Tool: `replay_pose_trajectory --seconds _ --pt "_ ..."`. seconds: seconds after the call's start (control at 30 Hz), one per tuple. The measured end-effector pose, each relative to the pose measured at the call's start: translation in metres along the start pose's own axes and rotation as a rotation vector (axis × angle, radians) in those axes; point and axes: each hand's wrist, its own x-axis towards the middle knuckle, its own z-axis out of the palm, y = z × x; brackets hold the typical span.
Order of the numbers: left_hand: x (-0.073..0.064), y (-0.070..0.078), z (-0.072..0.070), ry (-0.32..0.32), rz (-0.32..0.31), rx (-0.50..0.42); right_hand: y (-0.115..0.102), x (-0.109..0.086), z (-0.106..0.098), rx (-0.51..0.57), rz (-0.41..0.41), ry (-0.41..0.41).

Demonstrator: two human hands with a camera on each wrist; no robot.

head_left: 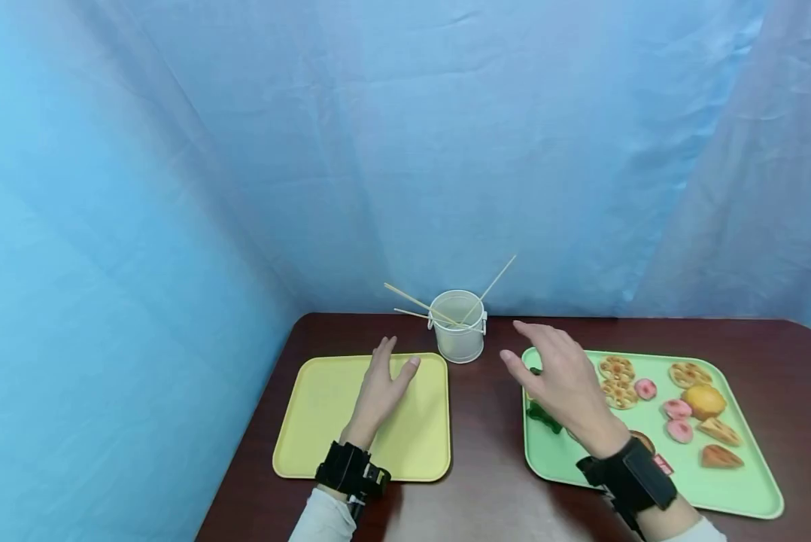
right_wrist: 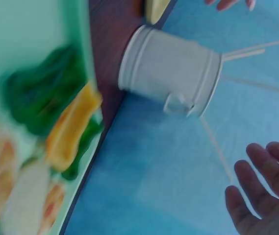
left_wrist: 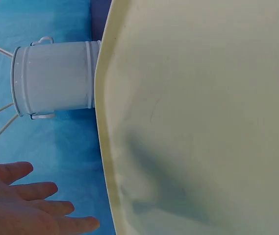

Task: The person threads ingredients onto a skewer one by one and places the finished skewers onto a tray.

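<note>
My left hand (head_left: 378, 391) hovers over the yellow tray (head_left: 297, 421), fingers extended and nothing held. Above the left part of the green tray (head_left: 548, 463) is my right hand (head_left: 568, 380), its fingers spread and holding nothing. Between the hands, farther back, stands a white metal bucket (head_left: 461, 342) with several thin wooden sticks (head_left: 496, 280) leaning out of it. The left wrist view shows the bucket (left_wrist: 56, 76) just past the yellow tray's rim. In the right wrist view, dark green leafy vegetables (right_wrist: 43, 90) and a yellow piece (right_wrist: 68, 132) lie on the green tray.
On the green tray sit waffle-like pieces (head_left: 618, 393), pink rings (head_left: 678, 430), a round yellow item (head_left: 703, 401) and brown wedges (head_left: 720, 456). The brown table (head_left: 487, 444) ends at a blue curtain (head_left: 412, 150) behind, with more curtain at the left.
</note>
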Motion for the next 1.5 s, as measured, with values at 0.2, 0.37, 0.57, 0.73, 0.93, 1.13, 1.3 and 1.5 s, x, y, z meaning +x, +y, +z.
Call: replay_pose_trajectory --seconds 0.2,0.37,0.57,0.73,0.93,1.13,1.3,1.5 --pt "-0.003 0.004 0.005 0.010 -0.012 -0.017 -0.015 0.015 0.020 0.067 -0.075 0.090" --pt "-0.006 0.008 0.009 0.007 -0.020 -0.029 -0.022 0.022 0.028 0.081 -0.110 0.127" --pt "-0.006 0.009 0.012 0.003 -0.018 -0.023 -0.024 0.025 0.028 0.053 -0.170 0.203" --pt "-0.005 0.008 0.014 0.014 0.000 -0.031 -0.026 0.023 0.016 0.050 -0.177 0.254" --pt "-0.007 0.011 0.016 0.066 0.023 -0.070 -0.028 0.014 -0.014 0.093 -0.124 0.282" --pt "-0.011 0.025 0.017 0.066 0.096 -0.105 -0.018 0.000 -0.044 0.166 -0.072 0.371" --pt "-0.016 0.037 0.020 0.024 0.128 -0.160 -0.010 -0.018 -0.063 0.274 0.026 0.401" --pt "-0.021 0.059 0.026 -0.046 0.179 -0.263 -0.003 -0.034 -0.077 0.517 0.249 0.377"
